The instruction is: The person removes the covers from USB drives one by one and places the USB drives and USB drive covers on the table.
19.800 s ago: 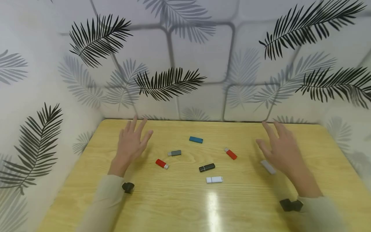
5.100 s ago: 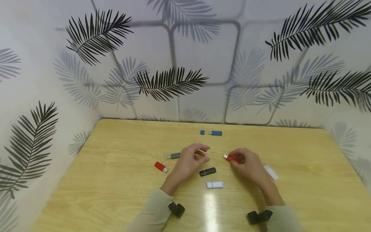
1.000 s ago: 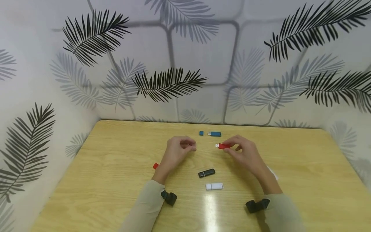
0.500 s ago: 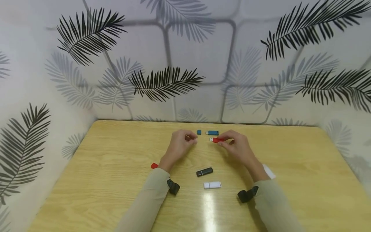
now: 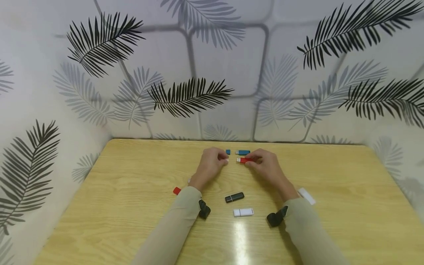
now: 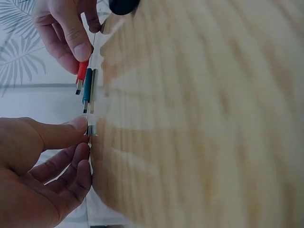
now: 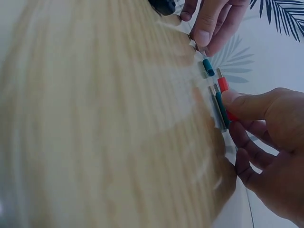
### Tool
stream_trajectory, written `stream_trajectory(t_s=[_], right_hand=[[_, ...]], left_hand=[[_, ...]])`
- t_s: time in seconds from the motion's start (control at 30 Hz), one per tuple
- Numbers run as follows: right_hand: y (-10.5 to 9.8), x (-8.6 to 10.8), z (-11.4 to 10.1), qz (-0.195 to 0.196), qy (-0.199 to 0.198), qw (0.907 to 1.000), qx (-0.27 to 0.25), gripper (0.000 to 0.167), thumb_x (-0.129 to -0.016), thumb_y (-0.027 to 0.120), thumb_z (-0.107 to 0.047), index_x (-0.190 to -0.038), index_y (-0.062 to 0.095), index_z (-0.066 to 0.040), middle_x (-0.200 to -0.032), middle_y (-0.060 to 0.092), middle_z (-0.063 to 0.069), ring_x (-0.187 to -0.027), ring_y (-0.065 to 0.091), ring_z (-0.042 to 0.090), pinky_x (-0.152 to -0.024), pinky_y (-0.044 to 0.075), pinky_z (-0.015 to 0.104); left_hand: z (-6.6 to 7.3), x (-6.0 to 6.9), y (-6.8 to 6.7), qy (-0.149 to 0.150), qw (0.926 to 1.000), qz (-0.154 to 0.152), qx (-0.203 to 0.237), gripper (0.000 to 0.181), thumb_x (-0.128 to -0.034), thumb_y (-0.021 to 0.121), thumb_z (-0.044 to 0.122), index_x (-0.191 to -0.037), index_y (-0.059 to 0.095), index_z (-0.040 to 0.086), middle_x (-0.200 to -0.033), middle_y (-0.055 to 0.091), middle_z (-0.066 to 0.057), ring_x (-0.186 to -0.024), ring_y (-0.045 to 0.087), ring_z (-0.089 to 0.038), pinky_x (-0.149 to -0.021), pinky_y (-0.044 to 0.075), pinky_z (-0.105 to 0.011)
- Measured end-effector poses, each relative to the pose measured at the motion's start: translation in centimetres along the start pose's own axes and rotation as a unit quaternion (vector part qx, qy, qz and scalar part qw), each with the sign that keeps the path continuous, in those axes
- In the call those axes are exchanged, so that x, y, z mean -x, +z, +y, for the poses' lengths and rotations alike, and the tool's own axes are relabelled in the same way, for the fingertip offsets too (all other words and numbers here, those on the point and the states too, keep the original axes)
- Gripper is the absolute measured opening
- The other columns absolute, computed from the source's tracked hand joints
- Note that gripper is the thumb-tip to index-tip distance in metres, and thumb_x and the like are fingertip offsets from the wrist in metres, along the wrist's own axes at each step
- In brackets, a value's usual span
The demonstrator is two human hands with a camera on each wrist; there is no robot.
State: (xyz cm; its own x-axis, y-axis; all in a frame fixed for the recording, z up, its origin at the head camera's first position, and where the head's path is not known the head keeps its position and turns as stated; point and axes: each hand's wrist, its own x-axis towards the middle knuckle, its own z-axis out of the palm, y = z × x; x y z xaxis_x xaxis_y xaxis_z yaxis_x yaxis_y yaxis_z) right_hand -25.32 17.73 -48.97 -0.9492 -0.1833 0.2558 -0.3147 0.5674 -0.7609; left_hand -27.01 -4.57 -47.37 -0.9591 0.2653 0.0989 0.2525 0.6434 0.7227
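Observation:
My right hand (image 5: 266, 165) pinches a red USB stick (image 5: 245, 160), its metal plug pointing left, just in front of an uncapped blue stick (image 5: 243, 152). My left hand (image 5: 210, 163) has thumb and index together on a small pale, clear-looking piece (image 5: 227, 160), mostly hidden by the fingers. A small blue cap (image 5: 228, 151) lies just behind those fingertips. In the left wrist view, the red stick (image 6: 81, 73) hangs from my right fingers beside the blue one (image 6: 87, 85). The right wrist view shows the blue cap (image 7: 208, 67) between my two hands.
Nearer on the wooden table (image 5: 132, 221) lie a black stick (image 5: 234, 197) and a white stick (image 5: 243, 212). Another white one (image 5: 306, 195) is by my right forearm. A second red stick (image 5: 177, 190) is partly covered by my left arm. A patterned wall stands behind.
Compared with several seconds ago, my right hand has taken the red stick back and left, beside the blue one. My left hand has moved back, its thumb and index now together, and lately slightly right.

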Motion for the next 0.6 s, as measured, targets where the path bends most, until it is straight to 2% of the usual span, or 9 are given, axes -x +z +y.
stream_trajectory(t_s=[0.33, 0.6], right_hand=[[0.19, -0.40, 0.12, -0.007, -0.007, 0.9994, 0.033, 0.015, -0.086, 0.081, 0.000, -0.101, 0.078, 0.000, -0.100, 0.074, 0.013, -0.089, 0.069, 0.028, -0.079, 0.056, 0.042], [0.49, -0.62, 0.04, -0.017, 0.004, 0.9992, 0.037, 0.015, -0.088, 0.081, -0.002, -0.102, 0.077, 0.001, -0.102, 0.073, 0.013, -0.089, 0.069, 0.027, -0.078, 0.057, 0.040]], left_hand=[[0.26, -0.82, 0.52, -0.016, 0.9994, 0.005, -0.029, 0.006, -0.0916, 0.078, 0.006, -0.098, 0.079, 0.004, -0.095, 0.075, -0.006, -0.090, 0.069, -0.020, -0.082, 0.057, -0.034], [0.65, -0.61, 0.40, -0.023, 0.9993, 0.003, -0.029, 0.008, -0.0924, 0.077, 0.005, -0.100, 0.079, 0.002, -0.100, 0.074, -0.009, -0.096, 0.069, -0.024, -0.086, 0.057, -0.038]])
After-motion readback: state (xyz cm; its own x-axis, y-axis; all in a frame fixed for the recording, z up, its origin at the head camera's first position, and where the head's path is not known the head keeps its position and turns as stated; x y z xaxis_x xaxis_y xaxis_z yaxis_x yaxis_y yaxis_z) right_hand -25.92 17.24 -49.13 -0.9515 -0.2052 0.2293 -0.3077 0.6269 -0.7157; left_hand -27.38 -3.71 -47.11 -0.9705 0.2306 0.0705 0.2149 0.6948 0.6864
